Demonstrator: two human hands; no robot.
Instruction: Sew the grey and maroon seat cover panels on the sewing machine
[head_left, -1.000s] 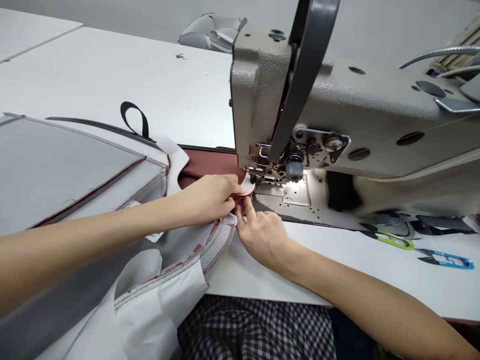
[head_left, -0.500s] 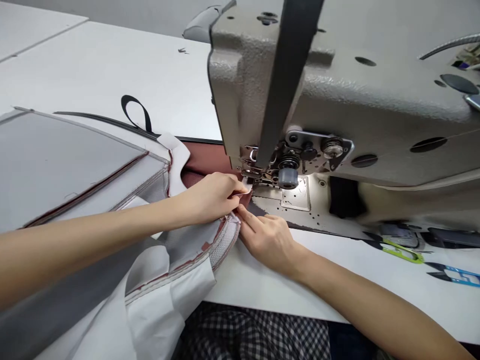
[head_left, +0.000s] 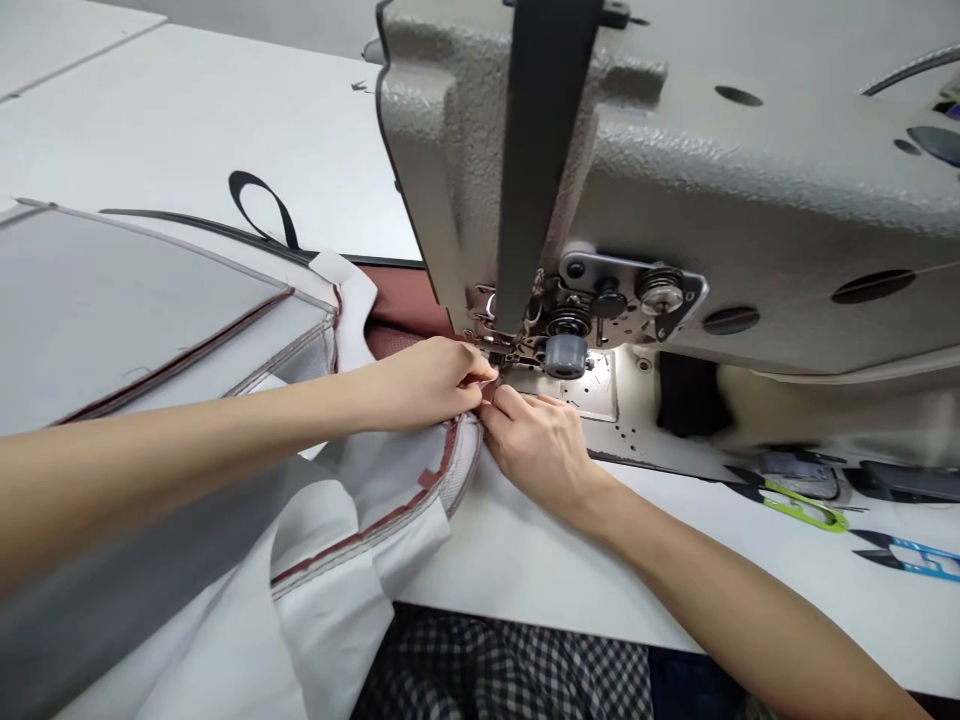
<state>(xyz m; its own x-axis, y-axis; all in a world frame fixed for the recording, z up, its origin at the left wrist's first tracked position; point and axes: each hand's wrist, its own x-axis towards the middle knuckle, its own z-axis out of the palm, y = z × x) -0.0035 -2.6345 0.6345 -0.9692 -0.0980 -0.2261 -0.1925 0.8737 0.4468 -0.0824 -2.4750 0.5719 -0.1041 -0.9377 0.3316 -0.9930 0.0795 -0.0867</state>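
Note:
My left hand (head_left: 435, 380) pinches the edge of a reddish-brown and white fabric piece close to the needle area of the sewing machine (head_left: 630, 170). Right beside it, my right hand (head_left: 536, 445) has its thumb and fingers closed on the same edge. The fabric (head_left: 165, 290) is a large sewn piece with grey-white backing, reddish seams and a curved mesh strip. It spreads left from my hands and hangs over the table's front edge. My fingertips partly hide the held edge and the presser foot.
A black strap loop (head_left: 262, 205) stands up behind the fabric. On the white table (head_left: 225, 110) at right lie green thread snips (head_left: 806, 508) and blue thread snips (head_left: 911, 553). The machine's head overhangs the work, and a black strip (head_left: 544, 150) crosses its front.
My right hand has moved up, its fingers now more curled at the fabric edge near the needle. The curved mesh strip has shifted slightly. The view has also shifted a little.

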